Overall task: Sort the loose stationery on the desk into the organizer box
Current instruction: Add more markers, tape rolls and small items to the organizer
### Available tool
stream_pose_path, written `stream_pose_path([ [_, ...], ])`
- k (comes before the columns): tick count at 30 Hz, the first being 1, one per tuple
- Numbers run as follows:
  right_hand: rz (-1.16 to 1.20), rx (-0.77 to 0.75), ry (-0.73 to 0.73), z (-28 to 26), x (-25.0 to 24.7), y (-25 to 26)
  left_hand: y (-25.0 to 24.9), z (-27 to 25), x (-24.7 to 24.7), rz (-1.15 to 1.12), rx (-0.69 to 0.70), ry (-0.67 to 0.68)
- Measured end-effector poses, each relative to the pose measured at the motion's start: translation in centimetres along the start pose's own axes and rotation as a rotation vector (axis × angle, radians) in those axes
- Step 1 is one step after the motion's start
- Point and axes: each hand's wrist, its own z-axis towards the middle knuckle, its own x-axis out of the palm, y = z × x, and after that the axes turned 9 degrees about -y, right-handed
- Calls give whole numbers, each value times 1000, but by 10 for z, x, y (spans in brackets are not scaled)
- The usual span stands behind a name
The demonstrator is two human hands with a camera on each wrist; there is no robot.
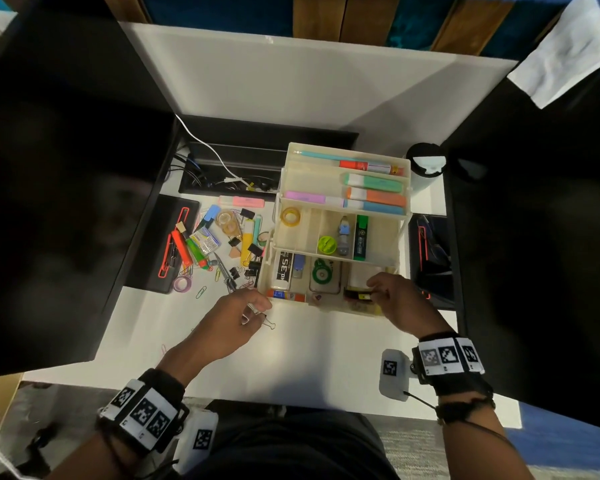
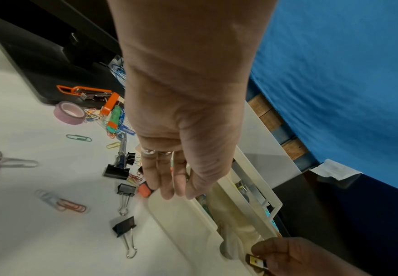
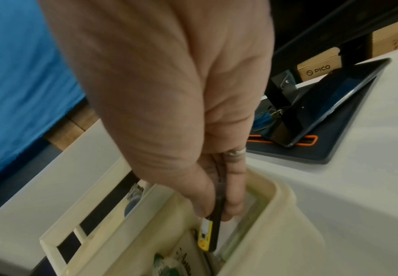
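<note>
The cream tiered organizer box (image 1: 347,148) stands open mid-desk with highlighters, tape and erasers in its trays. My right hand (image 1: 374,289) pinches a small flat black-and-yellow case (image 1: 359,294) over the box's front right compartment; in the right wrist view the case (image 3: 211,233) hangs between thumb and fingers (image 3: 234,205) just inside the rim (image 3: 287,205). My left hand (image 1: 257,306) holds nothing, and its straight fingers (image 2: 167,186) touch the box's front left corner (image 2: 181,214). Loose stationery (image 1: 222,244) lies left of the box: binder clips (image 2: 124,229), paper clips, purple tape (image 1: 182,283), a pink highlighter (image 1: 243,201).
Black mats with orange trim lie left (image 1: 153,251) and right (image 1: 430,254) of the box, under dark monitors. A cable tray (image 1: 229,168) runs behind the pile. A dark cup (image 1: 425,164) stands behind the box's right corner. Paper clips (image 2: 8,164) are scattered near the front.
</note>
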Motion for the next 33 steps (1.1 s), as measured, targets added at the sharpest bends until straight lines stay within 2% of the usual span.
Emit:
stream_pose_path([
  [5, 264, 49, -101, -4, -11, -4, -3, -1, 2, -7, 10, -3],
  [7, 295, 48, -151, -6, -10, -6, -2, -1, 3, -6, 18, 1],
  [10, 191, -24, -161, -8, 2, -2, -3, 0, 4, -1, 14, 11],
  [14, 45, -140, -30, -5, 26, 8, -1, 2, 4, -7, 13, 14],
  [20, -77, -161, 15, 9, 35, 13, 0, 4, 1, -3, 15, 12],
  [25, -182, -168, 114, 16, 35, 17, 5, 0, -2, -27, -2, 5],
  [33, -180, -169, 106, 15, 39, 18, 23, -5, -19, -11, -42, -13],
])
